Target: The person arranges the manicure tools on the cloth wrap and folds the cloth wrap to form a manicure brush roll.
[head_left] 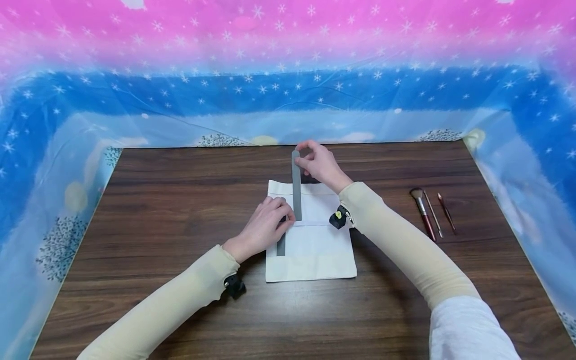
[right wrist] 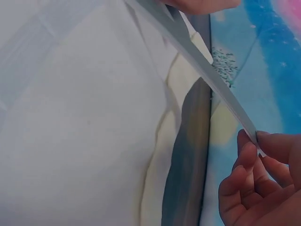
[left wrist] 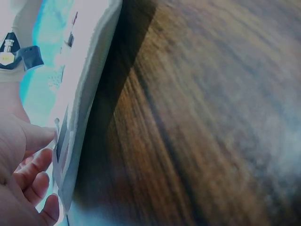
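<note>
A white cloth organizer lies on the table with a narrow white band across its middle. My right hand pinches the rounded top end of a long grey nail file between thumb and fingers. Slanting over the cloth in the right wrist view, the file has its lower end at the band. My left hand pinches the band beside that end; in the left wrist view its thumb and fingers are at the lifted edge. A second grey strip lies partly hidden under the left hand.
To the right on the brown wooden table lie a makeup brush, a thin metal tool and a slim dark red brush. A blue and pink snowflake cloth walls in the back and sides.
</note>
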{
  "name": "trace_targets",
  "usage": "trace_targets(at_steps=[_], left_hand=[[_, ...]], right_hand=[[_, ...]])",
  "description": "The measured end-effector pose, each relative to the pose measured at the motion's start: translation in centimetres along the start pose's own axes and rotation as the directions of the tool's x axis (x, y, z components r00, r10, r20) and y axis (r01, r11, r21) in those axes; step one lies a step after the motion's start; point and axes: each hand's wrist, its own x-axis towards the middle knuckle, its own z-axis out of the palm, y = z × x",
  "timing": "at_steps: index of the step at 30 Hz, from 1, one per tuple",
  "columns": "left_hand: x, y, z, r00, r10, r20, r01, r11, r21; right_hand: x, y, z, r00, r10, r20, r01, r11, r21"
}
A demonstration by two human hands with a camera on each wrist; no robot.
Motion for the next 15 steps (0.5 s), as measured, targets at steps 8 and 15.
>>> trace_targets(at_steps=[8,15], left_hand=[[0.0,0.0,0.0,1.0,-0.003,0.006,0.003,1.0,-0.004],[0.0,0.1,-0.1,1.0,-0.002,0.006,0.002,1.0,-0.003]], right_hand=[[-0.6,0.5,0.3,0.999,0.013,0.039,-0.012,1.0,-0.02],[-1.5,0.7,0.7,0.998,0.004,0.058,-0.002,0.999,-0.036]])
